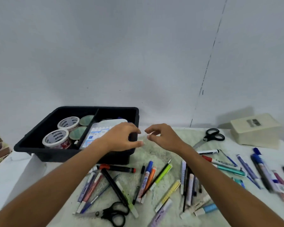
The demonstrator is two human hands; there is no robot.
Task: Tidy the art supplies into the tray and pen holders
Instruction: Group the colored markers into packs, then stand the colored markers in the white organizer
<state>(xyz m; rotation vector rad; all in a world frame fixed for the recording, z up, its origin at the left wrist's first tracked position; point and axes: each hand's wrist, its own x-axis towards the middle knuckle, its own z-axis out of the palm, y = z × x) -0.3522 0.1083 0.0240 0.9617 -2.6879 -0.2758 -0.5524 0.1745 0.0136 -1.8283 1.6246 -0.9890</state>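
A black tray point(39, 138) stands at the back left. It holds tape rolls point(56, 138), small cups point(77, 132) and a clear plastic case point(98, 130). My left hand point(121, 138) hovers over the tray's right front corner, fingers loosely curled, with nothing visible in it. My right hand point(162, 135) is just to its right above the mat, also loosely curled and empty. Several pens and markers point(147, 179) lie scattered on the mat below both forearms. No pen holder is in view.
Black scissors point(210, 136) lie at the back right, another pair point(113, 213) near the front edge. A cream box point(256, 130) sits at the far right. More markers point(261, 169) crowd the right side. A wall rises behind the table.
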